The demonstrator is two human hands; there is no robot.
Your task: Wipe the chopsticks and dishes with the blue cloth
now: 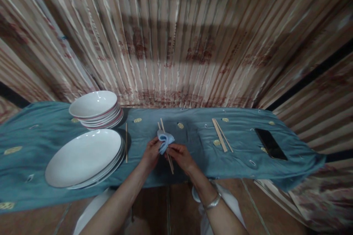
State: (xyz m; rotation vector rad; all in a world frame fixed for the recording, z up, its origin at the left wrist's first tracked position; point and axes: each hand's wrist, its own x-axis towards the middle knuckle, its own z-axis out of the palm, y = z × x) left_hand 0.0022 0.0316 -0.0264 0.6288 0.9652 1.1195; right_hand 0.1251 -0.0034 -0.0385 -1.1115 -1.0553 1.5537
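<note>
In the middle of the head view, a light blue cloth (pixel 166 139) is wrapped around a pair of wooden chopsticks (pixel 170 164). My left hand (pixel 152 151) is closed on the cloth from the left side. My right hand (pixel 180 156) pinches the chopsticks just below the cloth. The chopsticks' tips stick out above and below, tilted a little. Several more chopsticks (pixel 220 136) lie together on the table to the right of my hands. A single chopstick (pixel 126 143) lies to the left, beside the plates.
Oval white plates (pixel 85 158) are stacked at the left front, with a stack of white bowls (pixel 93 104) behind them. A black phone (pixel 271 144) lies at the right. Blue-green patterned cloth (pixel 193 169) covers the table; a pleated curtain (pixel 176 44) hangs behind it.
</note>
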